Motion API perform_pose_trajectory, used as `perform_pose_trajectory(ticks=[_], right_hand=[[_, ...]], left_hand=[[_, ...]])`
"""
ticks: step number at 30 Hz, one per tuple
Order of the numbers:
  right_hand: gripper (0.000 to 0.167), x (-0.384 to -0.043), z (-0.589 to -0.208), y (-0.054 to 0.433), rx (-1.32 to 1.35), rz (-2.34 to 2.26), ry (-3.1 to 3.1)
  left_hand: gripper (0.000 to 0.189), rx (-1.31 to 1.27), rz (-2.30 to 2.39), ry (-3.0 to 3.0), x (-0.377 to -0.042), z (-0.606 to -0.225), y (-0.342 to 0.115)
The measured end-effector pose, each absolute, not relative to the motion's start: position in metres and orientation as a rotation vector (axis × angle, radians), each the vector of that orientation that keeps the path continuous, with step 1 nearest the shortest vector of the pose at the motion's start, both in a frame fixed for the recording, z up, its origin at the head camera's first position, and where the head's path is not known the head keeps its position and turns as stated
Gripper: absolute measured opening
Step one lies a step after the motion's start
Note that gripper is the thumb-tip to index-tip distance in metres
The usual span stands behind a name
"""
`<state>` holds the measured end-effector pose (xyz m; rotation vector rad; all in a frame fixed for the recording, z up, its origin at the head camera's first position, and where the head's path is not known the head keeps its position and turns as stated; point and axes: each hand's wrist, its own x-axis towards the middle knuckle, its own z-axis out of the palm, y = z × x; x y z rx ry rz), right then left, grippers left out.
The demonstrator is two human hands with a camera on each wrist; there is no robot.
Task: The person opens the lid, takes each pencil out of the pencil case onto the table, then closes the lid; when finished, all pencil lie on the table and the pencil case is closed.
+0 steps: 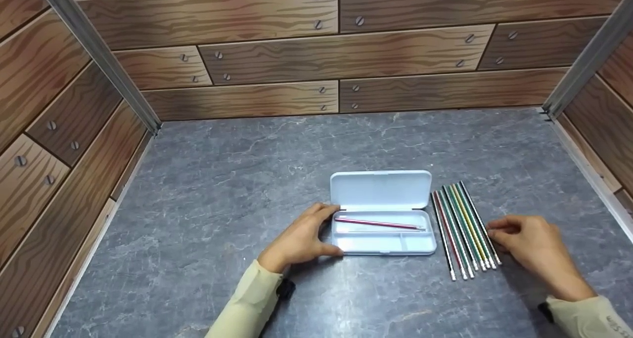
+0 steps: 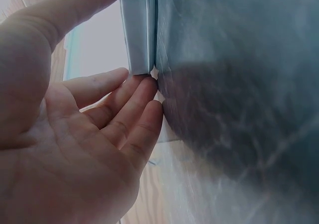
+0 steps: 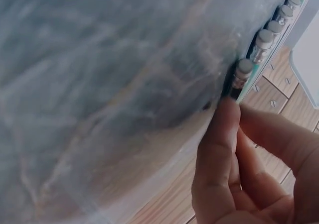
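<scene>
A pale blue pencil case (image 1: 418,249) lies with its lid (image 1: 381,190) raised at the back. One red pencil (image 1: 378,224) rests in its long rear compartment. My left hand (image 1: 300,236) holds the case's left end, thumb at the front corner and fingers by the hinge; in the left wrist view its fingertips (image 2: 149,87) meet the case's edge. To the right, a row of striped pencils (image 1: 462,229) lies side by side, erasers toward me. My right hand (image 1: 536,241) pinches the outermost black pencil (image 3: 241,77) between thumb and fingers, near its eraser end.
The grey marbled tabletop (image 1: 222,180) runs back to a wood-print wall (image 1: 277,61). Similar panels close in the left and right sides, with metal posts (image 1: 104,61) at the back corners. The pencil row stands just right of the case.
</scene>
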<state>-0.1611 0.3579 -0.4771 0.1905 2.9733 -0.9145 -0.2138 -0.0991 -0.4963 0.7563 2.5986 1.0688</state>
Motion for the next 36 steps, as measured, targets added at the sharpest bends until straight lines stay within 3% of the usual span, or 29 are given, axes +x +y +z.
perform_pose_trajectory(ticks=[8,20,26,36], right_hand=[[0.031,-0.175,-0.468,0.337,0.046,-1.053,3.138],[0.028,-0.202,-0.459,0.266,-0.314,-1.356,2.770],[0.018,-0.211,-0.471,0.243,-0.660,-1.217,2.884],[0.021,-0.221,-0.481,0.234,-1.096,-0.895,2.857]], left_hand=[[0.098,0.747,1.077,2.595,-0.213,-0.496,-0.100],[0.098,0.739,1.064,2.598,-0.214,-0.495,-0.099],[0.098,0.739,1.073,2.596,-0.213,-0.495,-0.098],[0.098,0.736,1.076,2.595,-0.214,-0.495,-0.098]])
